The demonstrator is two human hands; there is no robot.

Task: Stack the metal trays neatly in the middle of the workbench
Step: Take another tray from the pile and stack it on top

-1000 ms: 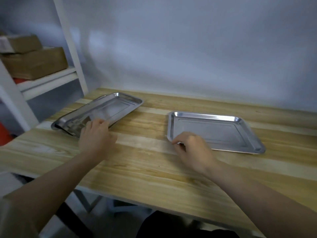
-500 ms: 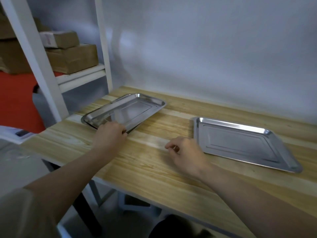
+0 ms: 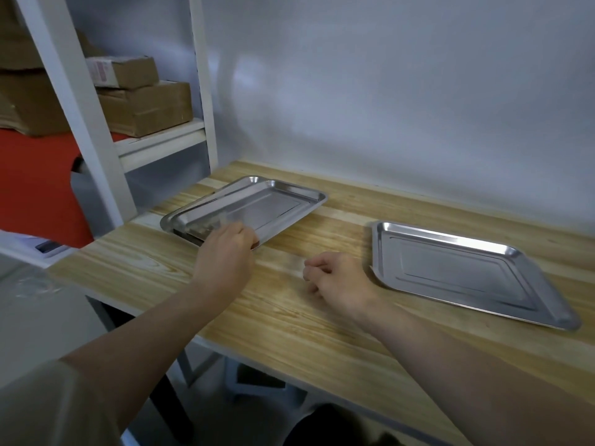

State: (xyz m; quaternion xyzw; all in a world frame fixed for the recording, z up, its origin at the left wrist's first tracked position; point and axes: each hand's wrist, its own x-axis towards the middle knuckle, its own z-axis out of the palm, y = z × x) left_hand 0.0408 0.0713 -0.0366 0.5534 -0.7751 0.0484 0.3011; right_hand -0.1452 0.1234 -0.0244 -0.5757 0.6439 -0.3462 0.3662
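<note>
Bare workbench [image 3: 289,317] lies between the stacked trays [image 3: 257,204] and single tray [image 3: 457,272].

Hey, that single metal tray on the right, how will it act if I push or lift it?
The single tray looks thin and shiny, so it would probably slide easily across the smooth wooden workbench. It lies flat and shallow, so tipping seems unlikely. Its low rim gives little to grip, and it may slip in the fingers.

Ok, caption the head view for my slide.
Left hand grips the left trays; right hand rests beside the right tray.
</note>
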